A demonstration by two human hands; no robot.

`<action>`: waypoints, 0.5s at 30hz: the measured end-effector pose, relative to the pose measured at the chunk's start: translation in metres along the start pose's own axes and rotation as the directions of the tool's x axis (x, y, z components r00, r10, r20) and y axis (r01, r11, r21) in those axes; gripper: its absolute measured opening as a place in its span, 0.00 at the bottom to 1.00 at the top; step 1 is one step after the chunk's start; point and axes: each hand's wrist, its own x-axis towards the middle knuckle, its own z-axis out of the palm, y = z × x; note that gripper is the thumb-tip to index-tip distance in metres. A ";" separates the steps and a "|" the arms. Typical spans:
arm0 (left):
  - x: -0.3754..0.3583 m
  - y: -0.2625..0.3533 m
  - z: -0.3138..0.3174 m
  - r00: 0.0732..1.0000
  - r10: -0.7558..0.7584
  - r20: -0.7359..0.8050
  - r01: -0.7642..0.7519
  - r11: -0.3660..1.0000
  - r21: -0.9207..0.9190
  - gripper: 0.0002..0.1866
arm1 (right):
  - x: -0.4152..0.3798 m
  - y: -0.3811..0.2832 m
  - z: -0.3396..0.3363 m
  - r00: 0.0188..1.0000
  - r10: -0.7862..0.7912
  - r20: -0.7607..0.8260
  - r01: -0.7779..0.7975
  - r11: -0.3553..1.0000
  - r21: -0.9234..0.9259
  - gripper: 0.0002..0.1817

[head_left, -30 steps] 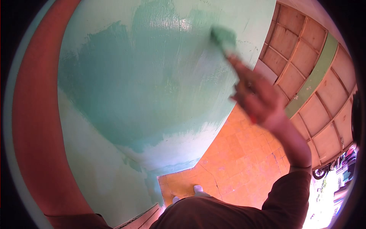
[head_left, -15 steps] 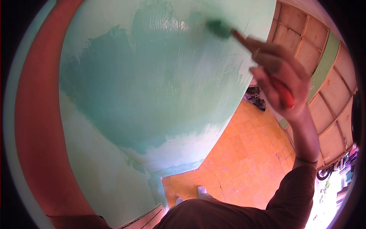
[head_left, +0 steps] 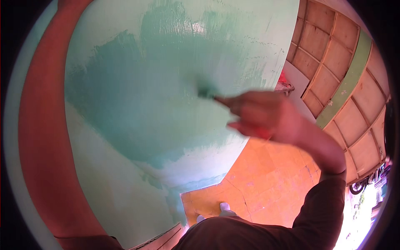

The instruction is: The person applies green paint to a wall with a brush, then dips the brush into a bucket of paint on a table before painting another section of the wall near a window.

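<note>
- The right hand (head_left: 266, 116), right of the frame's centre, is closed around a brush (head_left: 207, 92); a red part of the handle shows below the fingers.
- The hand is motion-blurred; the exact finger positions cannot be told.
- The brush head, loaded with green paint, points left and touches the wall (head_left: 125, 175) near the frame's centre.
- The wall fills the left and centre of the frame. A darker, wet green patch (head_left: 141, 100) covers its middle; paler green surrounds the patch.
- A red band (head_left: 37, 137) runs down the left edge of the wall.
- Orange floor tiles (head_left: 266, 187) lie at lower right, below the hand.
- A wooden panelled door (head_left: 333, 83) with a green rail stands at upper right.
- The left hand is not in view.
</note>
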 end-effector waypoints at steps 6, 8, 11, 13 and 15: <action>-0.001 0.000 -0.003 1.000 -0.014 0.022 0.014 1.000 0.015 0.27 | 0.043 0.004 -0.051 0.907 -0.318 -0.277 0.133 0.838 -0.529 0.11; 0.000 0.001 -0.004 0.999 -0.032 0.031 0.031 0.999 0.009 0.28 | 0.054 0.009 -0.046 0.837 -0.471 -0.277 0.179 0.715 -0.676 0.11; -0.002 0.003 -0.002 0.999 -0.047 0.017 0.047 0.999 0.010 0.28 | 0.041 0.010 0.015 0.844 -0.433 -0.317 0.195 0.798 -0.570 0.09; -0.001 0.002 -0.002 0.999 -0.041 0.016 0.041 0.999 0.007 0.28 | 0.022 -0.012 0.044 0.895 -0.422 -0.148 0.262 0.763 -0.591 0.10; -0.002 0.001 -0.002 0.999 -0.033 0.018 0.033 0.999 0.005 0.28 | 0.013 -0.027 0.060 0.919 -0.380 -0.106 0.325 0.881 -0.345 0.11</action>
